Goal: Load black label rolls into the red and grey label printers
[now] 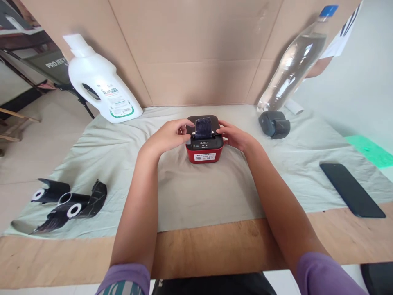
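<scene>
The left hand (167,137) and right hand (235,135) flank the red-and-black device (204,155) on the wrinkled cloth (208,196), fingers bent, whether gripping I cannot tell, and uneven pressure could skid it or crease the dark strip (203,128) on top.

One printer (205,142), one phone (353,190), one green sheet (370,150), two bottles (106,78) (one white, one clear), at least three black rolls (59,191).

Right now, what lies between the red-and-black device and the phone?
In the head view, the right hand and forearm come first beside the device, then bare pale cloth up to the phone.
</scene>
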Action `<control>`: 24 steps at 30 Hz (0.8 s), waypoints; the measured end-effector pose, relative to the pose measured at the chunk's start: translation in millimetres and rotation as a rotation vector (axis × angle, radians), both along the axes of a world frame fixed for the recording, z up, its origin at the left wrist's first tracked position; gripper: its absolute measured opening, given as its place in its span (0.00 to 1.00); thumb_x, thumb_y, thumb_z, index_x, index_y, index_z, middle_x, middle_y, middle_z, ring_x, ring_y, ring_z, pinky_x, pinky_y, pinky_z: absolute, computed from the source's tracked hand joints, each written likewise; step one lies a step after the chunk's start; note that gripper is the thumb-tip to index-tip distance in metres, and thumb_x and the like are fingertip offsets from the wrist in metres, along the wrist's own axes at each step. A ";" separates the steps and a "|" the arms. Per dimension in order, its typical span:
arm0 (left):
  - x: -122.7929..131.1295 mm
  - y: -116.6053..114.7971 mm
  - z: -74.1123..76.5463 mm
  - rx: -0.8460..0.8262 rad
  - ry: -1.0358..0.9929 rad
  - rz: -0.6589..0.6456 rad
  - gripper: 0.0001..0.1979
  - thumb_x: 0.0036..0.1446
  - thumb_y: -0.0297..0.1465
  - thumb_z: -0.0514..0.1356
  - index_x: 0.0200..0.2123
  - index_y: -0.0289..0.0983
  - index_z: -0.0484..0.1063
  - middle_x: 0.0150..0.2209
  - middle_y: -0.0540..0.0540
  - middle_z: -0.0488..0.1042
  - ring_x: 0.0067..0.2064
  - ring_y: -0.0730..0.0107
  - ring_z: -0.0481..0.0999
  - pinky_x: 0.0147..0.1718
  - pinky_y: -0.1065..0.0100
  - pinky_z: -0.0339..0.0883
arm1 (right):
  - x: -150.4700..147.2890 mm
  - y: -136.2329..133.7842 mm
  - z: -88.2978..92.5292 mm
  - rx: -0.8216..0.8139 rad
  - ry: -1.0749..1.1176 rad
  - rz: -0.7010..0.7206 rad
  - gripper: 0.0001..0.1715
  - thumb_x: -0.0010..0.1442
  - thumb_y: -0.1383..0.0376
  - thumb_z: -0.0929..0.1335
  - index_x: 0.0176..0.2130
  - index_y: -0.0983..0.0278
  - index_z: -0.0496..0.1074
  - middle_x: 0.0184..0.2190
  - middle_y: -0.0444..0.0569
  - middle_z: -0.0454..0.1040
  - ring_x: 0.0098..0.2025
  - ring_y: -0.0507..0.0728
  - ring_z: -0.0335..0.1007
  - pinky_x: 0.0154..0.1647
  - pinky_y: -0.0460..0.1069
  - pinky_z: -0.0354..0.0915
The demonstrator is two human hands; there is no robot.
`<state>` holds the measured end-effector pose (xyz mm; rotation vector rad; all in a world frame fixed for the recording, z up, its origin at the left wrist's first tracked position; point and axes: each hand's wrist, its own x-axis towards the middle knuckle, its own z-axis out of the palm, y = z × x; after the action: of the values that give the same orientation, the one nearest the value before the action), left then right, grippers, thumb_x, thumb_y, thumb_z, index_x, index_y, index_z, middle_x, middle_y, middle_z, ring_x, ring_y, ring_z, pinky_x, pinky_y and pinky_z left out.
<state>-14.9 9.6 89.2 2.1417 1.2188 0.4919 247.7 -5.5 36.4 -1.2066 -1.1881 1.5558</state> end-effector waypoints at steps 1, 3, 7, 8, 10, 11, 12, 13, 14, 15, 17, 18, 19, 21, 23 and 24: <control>-1.3 4.4 -6.9 0.009 -0.043 0.066 0.28 0.54 0.36 0.62 0.59 0.44 0.71 0.46 0.45 0.76 0.40 0.63 0.74 0.41 0.63 0.66 | -0.2 0.0 -0.5 0.002 0.004 -0.001 0.38 0.47 0.62 0.73 0.58 0.49 0.71 0.48 0.44 0.78 0.47 0.59 0.71 0.41 0.52 0.70; -3.5 13.3 -23.6 -0.076 -0.156 0.149 0.37 0.53 0.37 0.64 0.67 0.46 0.61 0.57 0.42 0.72 0.46 0.60 0.74 0.46 0.61 0.66 | -0.5 -0.4 -1.2 0.009 0.013 -0.001 0.38 0.47 0.62 0.73 0.58 0.50 0.71 0.47 0.44 0.78 0.47 0.59 0.71 0.41 0.52 0.70; -4.5 27.1 -62.5 -0.424 -0.472 0.103 0.44 0.54 0.39 0.64 0.71 0.53 0.50 0.67 0.45 0.64 0.58 0.54 0.70 0.52 0.59 0.65 | -1.0 -0.5 -4.7 0.015 0.037 -0.001 0.38 0.48 0.62 0.73 0.59 0.50 0.70 0.47 0.43 0.78 0.46 0.58 0.70 0.40 0.52 0.69; -3.2 29.2 -71.3 -0.476 -0.545 0.073 0.43 0.54 0.40 0.63 0.71 0.54 0.52 0.66 0.46 0.65 0.59 0.54 0.70 0.52 0.59 0.66 | -1.2 -0.2 -6.5 0.018 0.044 0.000 0.38 0.48 0.62 0.73 0.59 0.50 0.70 0.46 0.43 0.78 0.45 0.58 0.70 0.40 0.52 0.69; 0.9 31.9 -84.9 -0.524 -0.669 0.019 0.40 0.54 0.40 0.63 0.70 0.54 0.56 0.64 0.48 0.68 0.57 0.55 0.72 0.52 0.59 0.67 | -2.2 0.8 -10.7 0.036 0.060 -0.002 0.37 0.48 0.61 0.72 0.58 0.50 0.69 0.45 0.42 0.78 0.44 0.58 0.70 0.40 0.52 0.69; 3.3 32.4 -89.2 -0.530 -0.718 -0.001 0.39 0.54 0.40 0.62 0.69 0.53 0.57 0.63 0.48 0.69 0.56 0.56 0.73 0.51 0.59 0.68 | -2.9 1.3 -13.0 0.048 0.069 -0.006 0.37 0.48 0.61 0.72 0.58 0.50 0.69 0.45 0.42 0.78 0.44 0.58 0.71 0.41 0.52 0.69; 5.7 32.6 -92.1 -0.532 -0.755 -0.014 0.38 0.53 0.39 0.63 0.68 0.52 0.59 0.62 0.48 0.70 0.55 0.57 0.74 0.50 0.60 0.69 | -3.5 1.8 -15.2 0.060 0.075 -0.009 0.37 0.48 0.62 0.72 0.58 0.50 0.69 0.45 0.42 0.78 0.45 0.58 0.70 0.41 0.52 0.69; 7.8 32.3 -93.6 -0.534 -0.783 -0.018 0.38 0.53 0.38 0.63 0.68 0.51 0.59 0.62 0.48 0.70 0.54 0.57 0.74 0.50 0.60 0.70 | -4.2 2.3 -17.0 0.071 0.079 -0.013 0.37 0.48 0.62 0.72 0.58 0.50 0.69 0.45 0.42 0.78 0.45 0.58 0.70 0.41 0.52 0.69; 9.5 31.7 -94.2 -0.538 -0.801 -0.018 0.39 0.52 0.37 0.63 0.68 0.51 0.60 0.61 0.48 0.70 0.54 0.57 0.74 0.49 0.61 0.71 | -4.7 2.8 -18.5 0.081 0.080 -0.018 0.36 0.48 0.62 0.71 0.58 0.50 0.69 0.45 0.42 0.77 0.45 0.58 0.70 0.41 0.52 0.69; 10.8 30.9 -94.2 -0.542 -0.816 -0.013 0.39 0.52 0.36 0.63 0.68 0.50 0.60 0.61 0.48 0.70 0.54 0.58 0.74 0.49 0.61 0.71 | -5.1 3.2 -19.6 0.092 0.079 -0.021 0.36 0.49 0.62 0.71 0.58 0.50 0.69 0.45 0.42 0.77 0.46 0.58 0.70 0.41 0.52 0.69; 12.5 28.8 -93.9 -0.539 -0.844 0.002 0.40 0.51 0.35 0.63 0.68 0.48 0.60 0.61 0.47 0.71 0.53 0.58 0.75 0.49 0.61 0.71 | -5.3 4.0 -20.7 0.113 0.075 -0.010 0.36 0.49 0.62 0.70 0.58 0.50 0.69 0.45 0.42 0.77 0.45 0.58 0.70 0.40 0.51 0.68; 13.0 27.8 -94.0 -0.533 -0.858 0.008 0.40 0.51 0.35 0.63 0.68 0.47 0.60 0.60 0.47 0.71 0.53 0.57 0.75 0.49 0.61 0.71 | -5.2 4.3 -20.8 0.123 0.074 0.003 0.36 0.49 0.62 0.70 0.58 0.50 0.69 0.44 0.42 0.77 0.44 0.58 0.70 0.39 0.51 0.68; 13.4 27.0 -94.4 -0.525 -0.870 0.012 0.40 0.51 0.35 0.63 0.68 0.46 0.60 0.60 0.46 0.72 0.53 0.57 0.75 0.48 0.62 0.71 | -5.0 4.6 -20.9 0.131 0.073 0.017 0.36 0.49 0.62 0.70 0.58 0.50 0.69 0.44 0.41 0.77 0.44 0.57 0.70 0.39 0.51 0.68; 13.9 26.0 -95.9 -0.511 -0.889 0.009 0.40 0.51 0.35 0.63 0.68 0.45 0.60 0.60 0.46 0.72 0.54 0.56 0.74 0.48 0.62 0.71 | -4.4 5.0 -21.9 0.137 0.073 0.040 0.36 0.50 0.62 0.70 0.59 0.50 0.68 0.44 0.41 0.77 0.43 0.57 0.71 0.38 0.51 0.68; 14.1 25.7 -97.7 -0.504 -0.896 -0.004 0.39 0.52 0.35 0.62 0.68 0.46 0.60 0.60 0.46 0.72 0.55 0.56 0.74 0.48 0.62 0.71 | -3.9 5.2 -24.4 0.134 0.075 0.043 0.37 0.51 0.60 0.70 0.60 0.49 0.67 0.44 0.41 0.77 0.44 0.58 0.71 0.39 0.51 0.69; 14.0 25.5 -98.4 -0.501 -0.896 -0.010 0.39 0.52 0.35 0.62 0.68 0.46 0.60 0.61 0.47 0.71 0.55 0.56 0.74 0.48 0.63 0.71 | -3.6 5.2 -26.3 0.132 0.077 0.041 0.38 0.51 0.59 0.71 0.61 0.49 0.66 0.45 0.41 0.77 0.44 0.58 0.72 0.39 0.52 0.70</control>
<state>-0.9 35.1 -9.2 1.2531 0.7011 0.8994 244.1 -0.3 10.1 -1.0334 -1.2518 1.5149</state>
